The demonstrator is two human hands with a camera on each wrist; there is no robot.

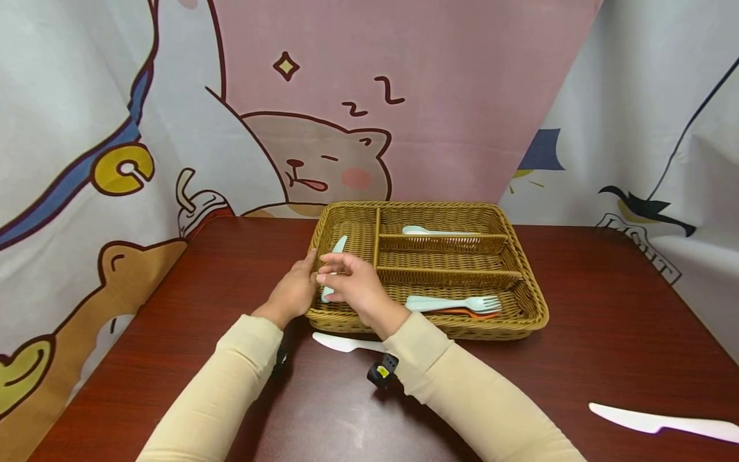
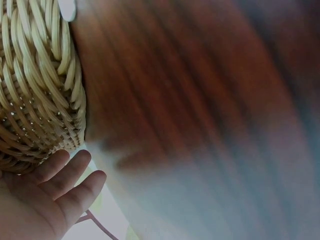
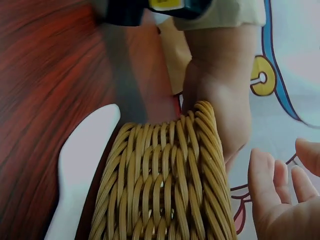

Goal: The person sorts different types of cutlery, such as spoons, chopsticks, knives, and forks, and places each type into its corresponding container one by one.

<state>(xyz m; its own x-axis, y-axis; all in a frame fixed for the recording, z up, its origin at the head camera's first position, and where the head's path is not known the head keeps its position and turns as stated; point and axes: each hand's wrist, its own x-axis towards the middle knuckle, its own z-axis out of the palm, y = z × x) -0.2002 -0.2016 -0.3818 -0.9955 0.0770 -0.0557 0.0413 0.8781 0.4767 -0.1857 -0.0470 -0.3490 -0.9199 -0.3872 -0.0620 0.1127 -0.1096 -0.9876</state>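
My left hand [image 1: 293, 292] is at the outer left side of the wicker basket [image 1: 537, 308], its fingers extended along the wall. In the left wrist view, the fingers of that hand [image 2: 65, 190] look straight beside the weave. Over the basket's left compartment hovers my right hand [image 1: 360, 292], fingers loosely bent with nothing between them. A pale mint knife [image 1: 339, 245] lies lengthwise in that compartment, partly hidden behind the right hand. In front of the basket a white knife [image 1: 337, 342] rests on the table, its handle running under the right forearm.
Inside the basket, a mint spoon [image 1: 414, 230] lies in the back compartment. Mint forks [image 1: 450, 303] lie over an orange utensil [image 1: 485, 316] in the front one. Another white knife [image 1: 641, 420] is on the table [image 1: 577, 359] at the right. A printed curtain [image 1: 450, 96] hangs behind.
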